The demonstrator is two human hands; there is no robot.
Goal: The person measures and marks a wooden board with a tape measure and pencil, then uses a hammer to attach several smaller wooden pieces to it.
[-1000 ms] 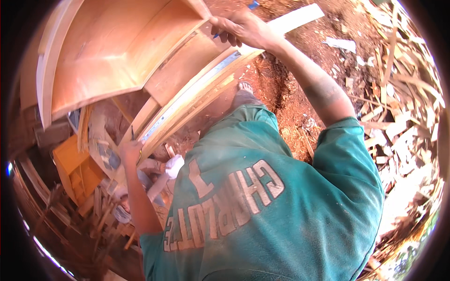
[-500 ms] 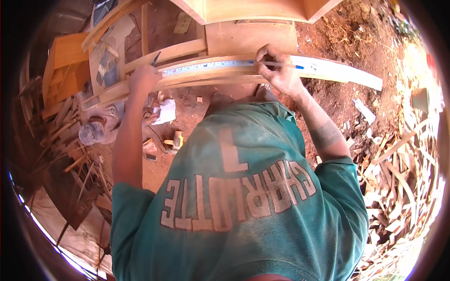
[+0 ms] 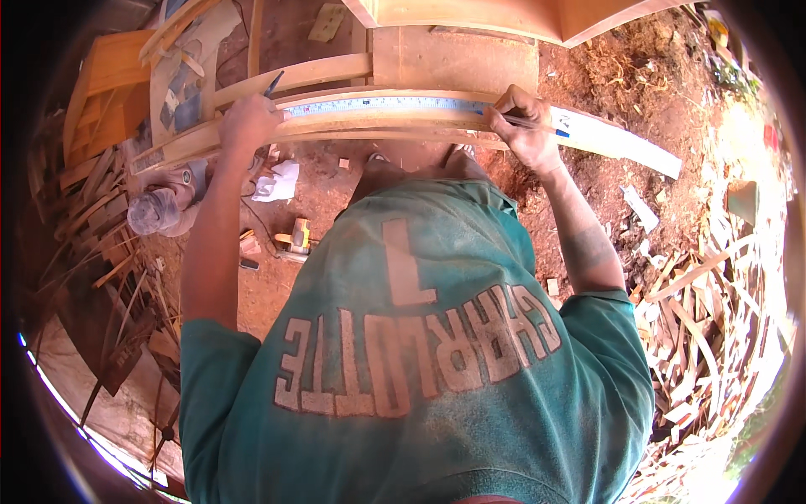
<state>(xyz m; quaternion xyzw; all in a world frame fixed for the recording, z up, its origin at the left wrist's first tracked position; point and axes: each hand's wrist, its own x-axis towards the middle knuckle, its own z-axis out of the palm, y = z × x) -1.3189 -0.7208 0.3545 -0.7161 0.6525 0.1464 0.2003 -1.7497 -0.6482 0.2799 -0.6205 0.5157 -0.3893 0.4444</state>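
A long pale wooden board point(image 3: 613, 141) lies across in front of me, with a measuring tape point(image 3: 378, 104) stretched along its top. My left hand point(image 3: 246, 126) grips the board at the tape's left end, with a dark pencil point(image 3: 273, 82) sticking up between its fingers. My right hand point(image 3: 525, 128) presses down on the tape's right end, fingers curled, and a thin dark stick pokes out to its right. My teal shirt point(image 3: 420, 353) fills the lower picture.
A wooden cabinet point(image 3: 470, 17) stands beyond the board. An orange wooden box point(image 3: 101, 92) and stacked slats lie at the left. A yellow tool point(image 3: 298, 235), paper and a plastic bag point(image 3: 155, 210) sit on red earth. Wood scraps point(image 3: 714, 319) pile up at the right.
A second ago the view was tilted and my right hand reached far along the board. Now the board lies level and both hands pin the stretched tape at its ends.
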